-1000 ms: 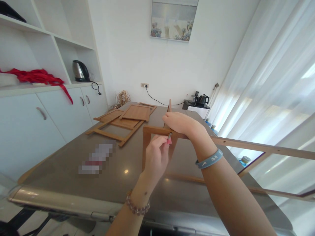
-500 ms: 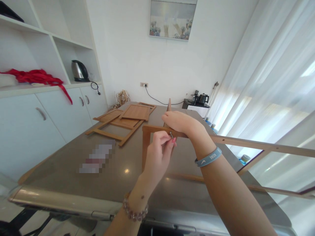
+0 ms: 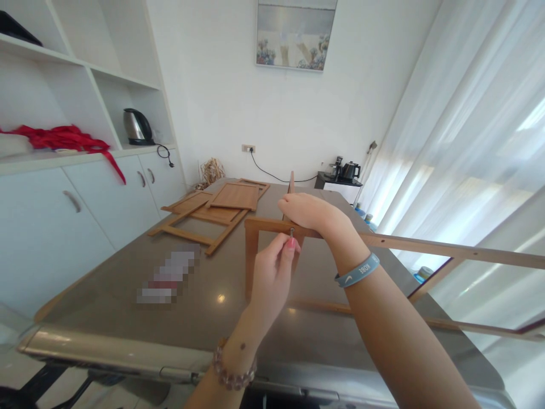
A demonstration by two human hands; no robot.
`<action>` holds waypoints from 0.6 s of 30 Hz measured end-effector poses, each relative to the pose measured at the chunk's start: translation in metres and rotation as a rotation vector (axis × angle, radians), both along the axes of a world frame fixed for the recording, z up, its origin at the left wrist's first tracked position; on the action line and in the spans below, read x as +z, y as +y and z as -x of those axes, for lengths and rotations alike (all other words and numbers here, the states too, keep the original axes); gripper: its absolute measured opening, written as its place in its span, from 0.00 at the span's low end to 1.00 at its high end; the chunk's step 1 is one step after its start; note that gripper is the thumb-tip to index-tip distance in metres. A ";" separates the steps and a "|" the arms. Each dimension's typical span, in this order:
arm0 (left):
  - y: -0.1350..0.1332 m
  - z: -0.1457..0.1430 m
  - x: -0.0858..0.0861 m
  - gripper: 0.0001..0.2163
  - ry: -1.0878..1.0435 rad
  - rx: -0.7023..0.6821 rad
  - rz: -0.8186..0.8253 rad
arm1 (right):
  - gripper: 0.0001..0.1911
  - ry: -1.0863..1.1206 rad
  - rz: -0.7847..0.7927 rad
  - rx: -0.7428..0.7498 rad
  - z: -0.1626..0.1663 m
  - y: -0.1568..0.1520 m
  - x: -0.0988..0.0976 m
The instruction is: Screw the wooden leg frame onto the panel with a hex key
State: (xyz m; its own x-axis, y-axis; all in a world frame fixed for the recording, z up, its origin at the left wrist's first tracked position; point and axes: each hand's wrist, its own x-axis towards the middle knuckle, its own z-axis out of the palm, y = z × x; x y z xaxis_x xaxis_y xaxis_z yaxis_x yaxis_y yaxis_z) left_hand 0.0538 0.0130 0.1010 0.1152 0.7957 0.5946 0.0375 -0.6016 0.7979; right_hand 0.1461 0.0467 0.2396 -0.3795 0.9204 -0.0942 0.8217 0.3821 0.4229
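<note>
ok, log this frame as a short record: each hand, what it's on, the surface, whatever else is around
left hand: fingertips pinch a small metal screw against the near face of the rail
right hand: closed over the top rail of the wooden frame; blue wristband on the wrist
wooden frame: stands on edge on the table, rail running off to the right
wooden panels: flat, overlapping, far left part of the table
background: kettle and red cloth on the white counter
</note>
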 end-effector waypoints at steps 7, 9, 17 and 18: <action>0.000 0.004 -0.003 0.18 -0.071 -0.016 0.019 | 0.17 0.009 -0.001 0.003 -0.002 0.003 -0.002; -0.001 0.007 0.001 0.18 -0.067 -0.004 -0.015 | 0.18 0.009 0.001 0.004 -0.002 0.003 -0.002; 0.001 0.009 0.011 0.17 0.006 0.000 -0.010 | 0.17 0.006 0.002 -0.005 -0.001 0.002 0.000; 0.001 0.009 0.010 0.17 0.010 0.007 -0.007 | 0.17 0.007 0.001 -0.005 -0.001 0.002 0.000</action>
State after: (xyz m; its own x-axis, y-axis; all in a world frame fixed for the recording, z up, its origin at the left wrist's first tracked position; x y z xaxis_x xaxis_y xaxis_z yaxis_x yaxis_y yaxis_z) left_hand 0.0449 0.0142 0.1114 0.1155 0.7924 0.5990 0.0498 -0.6069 0.7932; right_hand 0.1469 0.0488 0.2392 -0.3754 0.9222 -0.0928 0.8264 0.3783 0.4170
